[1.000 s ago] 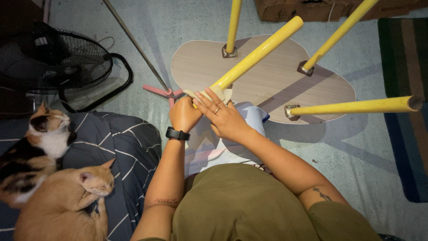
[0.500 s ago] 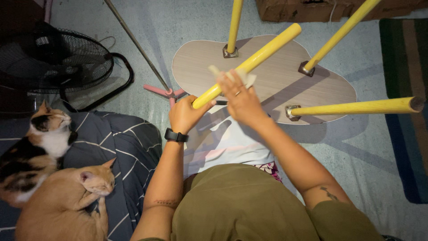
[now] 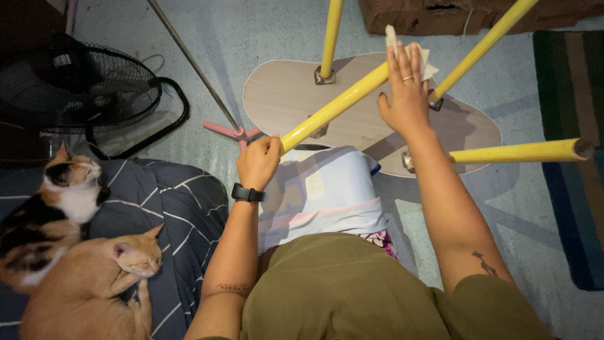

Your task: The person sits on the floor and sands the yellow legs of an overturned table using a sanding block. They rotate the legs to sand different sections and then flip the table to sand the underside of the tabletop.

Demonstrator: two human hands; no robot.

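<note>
Overhead, an upturned oval table with a pale wood-grain top [image 3: 289, 94] lies on the floor, and everything else sits around it. Four yellow wooden legs rise from its underside. The left hand [image 3: 258, 160] is curled tight around the lower end of the nearest yellow leg [image 3: 340, 107], which slants toward the person from the middle of the table. The right hand [image 3: 406, 94] lies flat farther up that same leg, fingers [image 3: 402, 60] straight and together, pressing a pale crumpled cloth [image 3: 428, 60] against it; the cloth pokes out beyond the fingertips and at the far side of the palm. A black wristwatch [image 3: 246, 193] circles the left wrist. Left of the table stands one black floor fan [image 3: 94, 88], and nearer the person two cats rest on a dark striped cushion [image 3: 182, 201]: one calico [image 3: 50, 201] and one orange [image 3: 94, 283]. A pink scissor-like tool [image 3: 229, 131] lies by the table's left edge.
</note>
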